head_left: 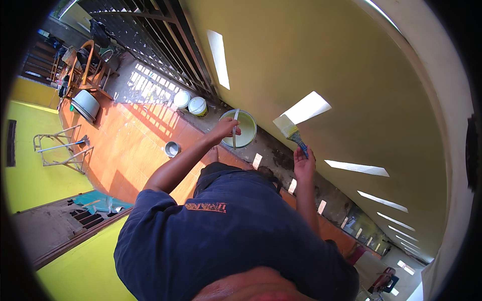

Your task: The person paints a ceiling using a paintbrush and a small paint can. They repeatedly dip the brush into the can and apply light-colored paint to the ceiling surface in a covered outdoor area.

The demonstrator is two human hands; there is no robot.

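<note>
My left hand (228, 129) is closed round the pale handle that spans the top of a paint bucket (254, 131). Light green paint (247, 125) shows inside the bucket. To the right, my right hand (305, 163) grips a wide paintbrush (292, 132) by its blue handle, with the bristles up and to the left. Pale paint covers the bristles, which are at the yellowish wall (351, 115); whether they touch it I cannot tell. A patch of sunlight lies on the wall just beside the brush.
Two lidded white buckets (198, 106) stand beyond the paint bucket, near a dark metal gate (150, 40). A small metal pot (172, 149) sits on the orange tiled floor (135, 145). Farther left are a grey tub (86, 104), a wooden chair (90, 67) and a metal frame (63, 148).
</note>
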